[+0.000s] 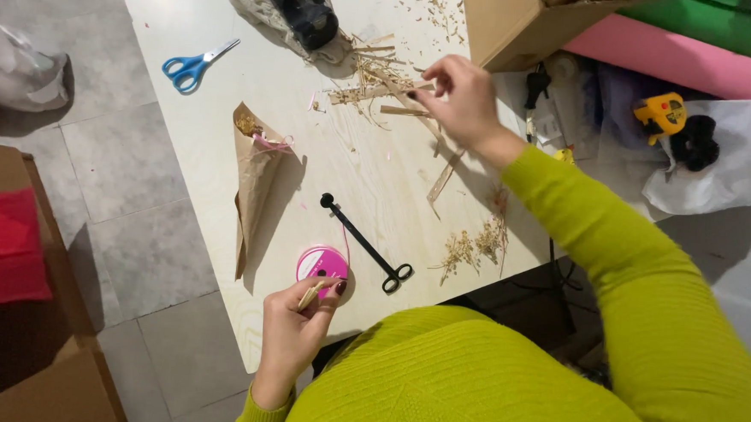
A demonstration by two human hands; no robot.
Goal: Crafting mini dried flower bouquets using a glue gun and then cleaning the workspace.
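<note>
Two hands are at work over the pale table (226,126). The left hand (297,327), at the near edge, is closed in a pinch on a short pale stalk (309,296), whose long axis runs slantwise, its upper end pointing toward the pink ribbon spool (321,264) just beside it. The right hand (459,95), near the far edge, is partly closed, its fingertips nipped on a thin straw strip (399,88) drawn from the loose straw pile (370,74); the strip lies roughly along the far edge.

A light pinch close to the strip's end is judged best, so that it is lifted free without being snapped or the pile being dragged along.

A brown paper cone (253,179) lies toward the left edge, mouth away, tip toward the near edge. Blue scissors (193,64) and a black clamp tool (365,245) are also seen.
</note>
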